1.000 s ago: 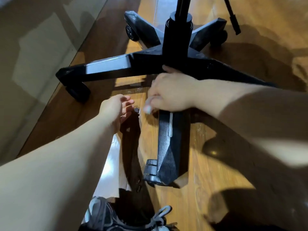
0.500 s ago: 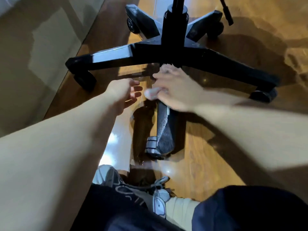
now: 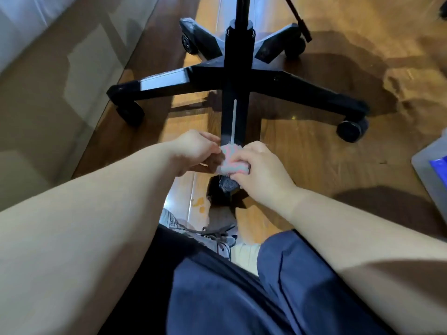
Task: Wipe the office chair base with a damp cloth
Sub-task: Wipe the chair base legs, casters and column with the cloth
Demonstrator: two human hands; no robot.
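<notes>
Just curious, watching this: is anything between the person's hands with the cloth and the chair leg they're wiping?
Nothing visible. The left hand and right hand both hold the cloth, which is pressed directly on the nearest leg of the chair base.

The floor (image 3: 302,165) is glossy brown wood planking with strong reflections. A black five-legged chair base (image 3: 278,81) stands on it by its castors, one leg pointing toward the camera. A grey laced shoe (image 3: 205,233) rests on the planks just below that leg's end. Along the left edge lies a pale flat surface (image 3: 48,93), perhaps a mat or a wall foot; the blur hides which. At the right edge sits a grey object with a blue patch (image 3: 433,170).
</notes>
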